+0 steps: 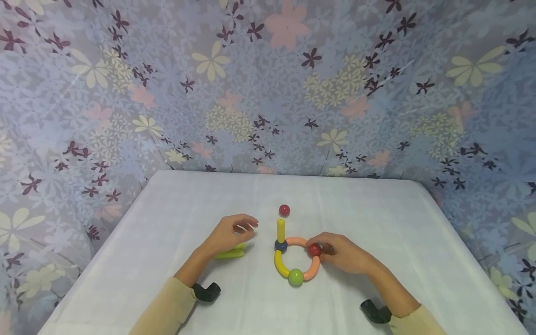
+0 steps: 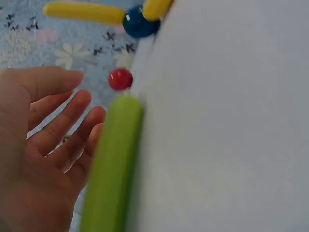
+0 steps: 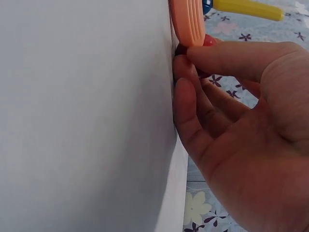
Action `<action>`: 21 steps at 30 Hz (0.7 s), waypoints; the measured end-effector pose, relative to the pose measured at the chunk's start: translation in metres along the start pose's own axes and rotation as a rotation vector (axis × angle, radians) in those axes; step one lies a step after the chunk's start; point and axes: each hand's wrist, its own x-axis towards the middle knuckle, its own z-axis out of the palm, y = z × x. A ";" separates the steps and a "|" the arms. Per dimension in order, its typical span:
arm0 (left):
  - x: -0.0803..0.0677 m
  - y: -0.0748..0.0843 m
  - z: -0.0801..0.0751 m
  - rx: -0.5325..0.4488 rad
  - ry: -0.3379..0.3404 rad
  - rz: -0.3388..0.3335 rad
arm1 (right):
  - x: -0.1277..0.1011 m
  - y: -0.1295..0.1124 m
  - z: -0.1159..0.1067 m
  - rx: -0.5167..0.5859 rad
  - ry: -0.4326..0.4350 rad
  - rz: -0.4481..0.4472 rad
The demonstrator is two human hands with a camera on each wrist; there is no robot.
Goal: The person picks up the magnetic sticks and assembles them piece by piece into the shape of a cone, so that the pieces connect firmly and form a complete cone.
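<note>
A toy ring lies flat on the white table (image 1: 377, 218): a yellow arc (image 1: 279, 264), a green ball (image 1: 295, 277), salmon arcs (image 1: 298, 241) and a dark blue ball (image 1: 281, 246) with a yellow rod (image 1: 281, 230) standing upright on it. My right hand (image 1: 341, 253) pinches the red ball (image 1: 314, 250) on the ring's right side; in the right wrist view the fingers (image 3: 193, 92) curl round the red ball (image 3: 208, 41) beside a salmon arc (image 3: 187, 21). My left hand (image 1: 229, 232) hovers relaxed over a lime-green piece (image 1: 231, 252), seen close as the green piece (image 2: 111, 169).
A loose red ball (image 1: 284, 210) sits behind the ring toward the table's back. A floral curtain (image 1: 268, 83) closes in the back and both sides. Black wrist mounts (image 1: 207, 292) show near the front edge.
</note>
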 end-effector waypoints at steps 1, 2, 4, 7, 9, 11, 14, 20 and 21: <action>-0.003 -0.003 -0.002 0.019 -0.012 -0.016 | 0.000 0.001 0.000 -0.005 0.001 0.004; -0.005 -0.006 -0.005 0.043 -0.027 -0.026 | -0.001 0.001 -0.001 -0.007 0.004 0.005; -0.009 -0.011 -0.011 0.088 -0.067 -0.035 | -0.002 0.002 -0.001 -0.002 0.009 0.006; -0.012 -0.014 -0.023 0.125 -0.147 -0.031 | -0.003 0.003 -0.003 0.004 0.012 0.015; -0.013 -0.016 -0.030 0.127 -0.193 -0.035 | -0.003 0.004 -0.003 0.002 0.012 0.031; -0.014 -0.017 -0.036 0.119 -0.238 -0.040 | -0.003 0.005 -0.003 -0.005 0.015 0.040; -0.016 -0.019 -0.043 0.131 -0.287 -0.053 | -0.004 0.006 -0.003 -0.002 0.022 0.020; -0.015 -0.020 -0.047 0.169 -0.325 -0.054 | -0.004 0.005 -0.004 -0.017 0.022 0.014; -0.015 -0.020 -0.048 0.177 -0.327 -0.055 | -0.003 0.005 -0.003 -0.023 0.022 0.022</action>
